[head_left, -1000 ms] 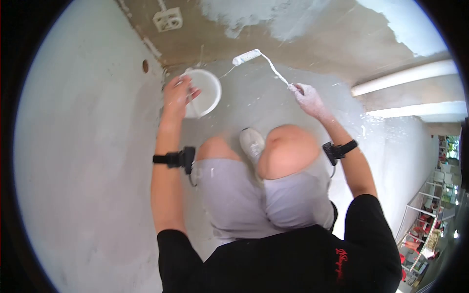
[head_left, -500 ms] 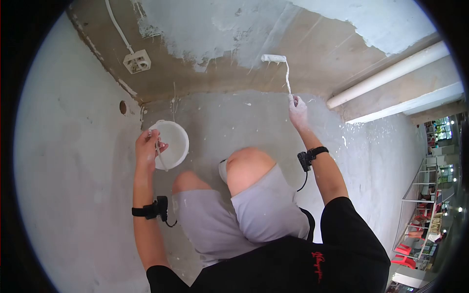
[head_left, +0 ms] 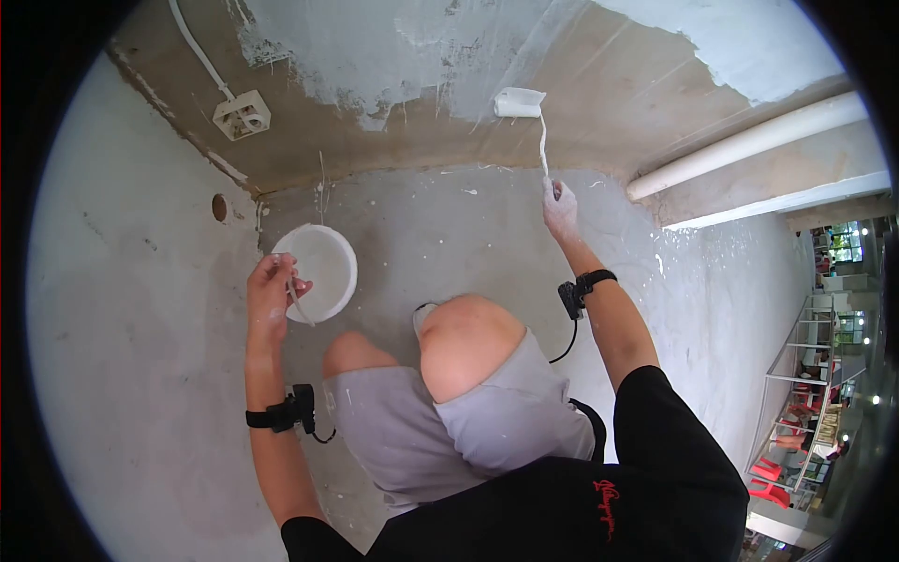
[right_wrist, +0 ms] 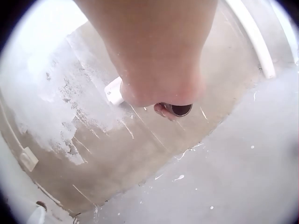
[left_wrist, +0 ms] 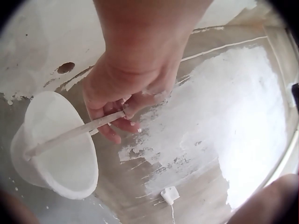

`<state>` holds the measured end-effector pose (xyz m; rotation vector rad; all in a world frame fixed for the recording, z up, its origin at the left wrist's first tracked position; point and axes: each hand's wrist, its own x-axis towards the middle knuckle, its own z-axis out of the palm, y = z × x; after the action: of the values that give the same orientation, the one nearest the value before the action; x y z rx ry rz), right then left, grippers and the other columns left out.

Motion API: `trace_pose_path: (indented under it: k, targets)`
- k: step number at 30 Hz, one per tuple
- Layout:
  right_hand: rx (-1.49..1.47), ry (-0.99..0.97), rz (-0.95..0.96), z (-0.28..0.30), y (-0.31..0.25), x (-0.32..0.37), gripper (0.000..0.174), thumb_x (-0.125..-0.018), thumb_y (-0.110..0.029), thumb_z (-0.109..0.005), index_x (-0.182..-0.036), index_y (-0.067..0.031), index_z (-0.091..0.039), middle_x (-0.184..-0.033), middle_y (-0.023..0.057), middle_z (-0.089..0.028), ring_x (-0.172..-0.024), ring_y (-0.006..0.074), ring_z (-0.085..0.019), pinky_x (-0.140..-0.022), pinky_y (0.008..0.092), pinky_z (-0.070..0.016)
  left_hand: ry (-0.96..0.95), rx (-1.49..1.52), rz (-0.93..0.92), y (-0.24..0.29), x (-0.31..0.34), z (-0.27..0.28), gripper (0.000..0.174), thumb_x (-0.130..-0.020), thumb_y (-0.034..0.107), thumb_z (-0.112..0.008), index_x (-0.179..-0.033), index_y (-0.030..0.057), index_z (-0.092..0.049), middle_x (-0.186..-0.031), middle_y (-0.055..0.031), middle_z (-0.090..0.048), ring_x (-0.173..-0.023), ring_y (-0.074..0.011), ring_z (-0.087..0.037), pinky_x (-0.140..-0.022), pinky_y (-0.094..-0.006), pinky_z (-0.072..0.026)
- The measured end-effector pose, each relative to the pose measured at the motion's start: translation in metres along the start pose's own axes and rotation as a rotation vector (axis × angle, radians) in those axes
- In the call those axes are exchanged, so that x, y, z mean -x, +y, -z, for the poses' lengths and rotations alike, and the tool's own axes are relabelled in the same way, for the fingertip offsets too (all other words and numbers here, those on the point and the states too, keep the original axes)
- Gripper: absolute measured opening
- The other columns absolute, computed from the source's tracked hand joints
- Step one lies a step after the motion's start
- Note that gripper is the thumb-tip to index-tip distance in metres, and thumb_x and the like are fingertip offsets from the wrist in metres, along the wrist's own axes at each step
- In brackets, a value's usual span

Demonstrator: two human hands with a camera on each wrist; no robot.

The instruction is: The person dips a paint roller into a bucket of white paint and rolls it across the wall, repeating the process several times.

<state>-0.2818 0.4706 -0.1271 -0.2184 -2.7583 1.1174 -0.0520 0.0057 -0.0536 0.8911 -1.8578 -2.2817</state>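
Note:
My left hand (head_left: pixel 269 295) grips the paint-smeared bail handle (left_wrist: pixel 70 136) of a white bucket (head_left: pixel 330 267). In the left wrist view the bucket tilts, its mouth facing the camera, and the handle runs across it to curled fingers. Out in front, my right hand (head_left: pixel 562 214) holds a small paint roller by its handle; the white roller sleeve (head_left: pixel 518 102) overlaps the brown wall (head_left: pixel 421 140) at the lower edge of a whitish coated patch (head_left: pixel 403 47). From the right wrist, the handle's dark hollow end (right_wrist: pixel 181 110) shows below the palm, which hides most of the grip.
A white socket box (head_left: pixel 243 117) with a conduit sits on the wall, left of the patch. A white pipe (head_left: pixel 749 145) runs along the right. Paint specks dot the grey floor (head_left: pixel 449 215). My bent knees (head_left: pixel 473 342) are between the arms. Metal racks (head_left: pixel 796 375) stand far right.
The roller has moved away from the bucket's side, rightward and up to the wall, its sleeve now more level. The view has turned, so the bucket appears lower and further left.

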Motion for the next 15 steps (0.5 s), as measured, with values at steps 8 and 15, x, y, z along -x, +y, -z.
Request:
trace_pose_path:
  k: [8,15]
  targets:
    - [-0.152,0.057,0.049,0.010,-0.016,-0.002,0.039,-0.094,-0.034,-0.058,-0.095,0.0047,-0.062,-0.069,0.0131,-0.058,-0.066,0.0175,-0.052,-0.064,0.0323,-0.0446,-0.043,-0.008,0.015,0.003,-0.002,0.003,0.018,-0.096,0.021,-0.058,-0.095,0.0024,-0.058,-0.076,-0.0003,-0.050,-0.060,-0.0088,-0.055,-0.069,-0.0321,-0.0586]
    - [-0.247,0.133,0.108,0.040,-0.055,-0.008,0.039,-0.094,-0.034,-0.058,-0.093,0.0046,-0.062,-0.064,0.0072,-0.052,-0.062,0.0140,-0.046,-0.060,0.0318,-0.0417,-0.026,-0.036,0.014,0.006,-0.003,0.005,0.017,-0.096,0.019,-0.057,-0.095,0.0023,-0.058,-0.076,-0.0006,-0.051,-0.059,-0.0093,-0.055,-0.068,-0.0324,-0.0582]
